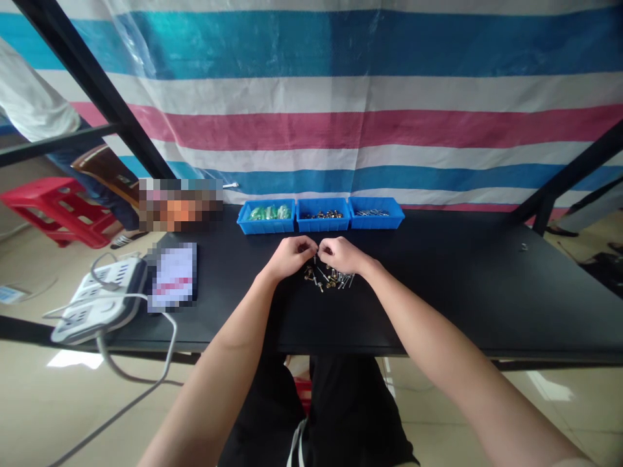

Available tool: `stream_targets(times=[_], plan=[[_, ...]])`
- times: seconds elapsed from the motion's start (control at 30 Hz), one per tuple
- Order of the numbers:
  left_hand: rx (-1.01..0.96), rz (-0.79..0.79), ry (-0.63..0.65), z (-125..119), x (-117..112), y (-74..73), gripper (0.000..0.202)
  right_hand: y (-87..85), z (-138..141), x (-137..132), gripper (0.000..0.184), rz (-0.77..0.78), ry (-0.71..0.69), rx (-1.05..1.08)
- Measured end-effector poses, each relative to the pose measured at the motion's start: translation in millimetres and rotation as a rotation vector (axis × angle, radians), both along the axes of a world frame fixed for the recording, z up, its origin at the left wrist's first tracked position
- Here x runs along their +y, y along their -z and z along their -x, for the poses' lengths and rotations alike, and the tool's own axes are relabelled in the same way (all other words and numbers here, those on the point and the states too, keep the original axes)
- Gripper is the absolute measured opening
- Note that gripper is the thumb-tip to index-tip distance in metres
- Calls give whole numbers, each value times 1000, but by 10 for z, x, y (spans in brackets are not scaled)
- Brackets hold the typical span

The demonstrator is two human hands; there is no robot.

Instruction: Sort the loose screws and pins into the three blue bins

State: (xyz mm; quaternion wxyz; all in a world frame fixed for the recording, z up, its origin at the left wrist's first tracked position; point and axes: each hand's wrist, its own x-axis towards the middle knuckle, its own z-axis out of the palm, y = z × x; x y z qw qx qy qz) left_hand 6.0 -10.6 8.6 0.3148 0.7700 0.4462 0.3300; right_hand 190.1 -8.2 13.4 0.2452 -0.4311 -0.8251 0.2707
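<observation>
Over the black table [467,279] my left hand [293,255] and my right hand [341,254] meet fingertip to fingertip, both closed in a pinch. A small metal piece [315,257] shows between the fingertips; its exact kind is too small to make out, and I cannot tell which hand grips it. Just below the hands lies a loose pile of silvery screws [344,280] and brass-coloured fittings [331,280], partly covered by my right hand. A few pieces [317,283] on the pile's left look like screws with brass parts on them.
Behind the hands stand three blue bins, holding green-and-white packets [269,212], brass-coloured parts [325,214] and silvery screws [372,212]. A power strip [100,298] with cables lies at left beside a blurred flat object [172,275]. A person [92,149] stands beyond the left frame post.
</observation>
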Motion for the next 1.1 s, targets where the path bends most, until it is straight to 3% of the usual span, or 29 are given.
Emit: stream_targets(times=[0.43,0.67,0.9,1.1], plan=[[35,47,86,13,15,-8,20,-55,-38,-9,14,51,-25,47],[-35,72,112,19,20,-22,19,-93,-56,-46,24,31,-117,-5],[-155,59,16,27,30,-50,23,-108,-87,-52,27,57,-156,29],[-105,-20,-132,39,42,-31,21,-51,-78,-17,26,-98,7,183]])
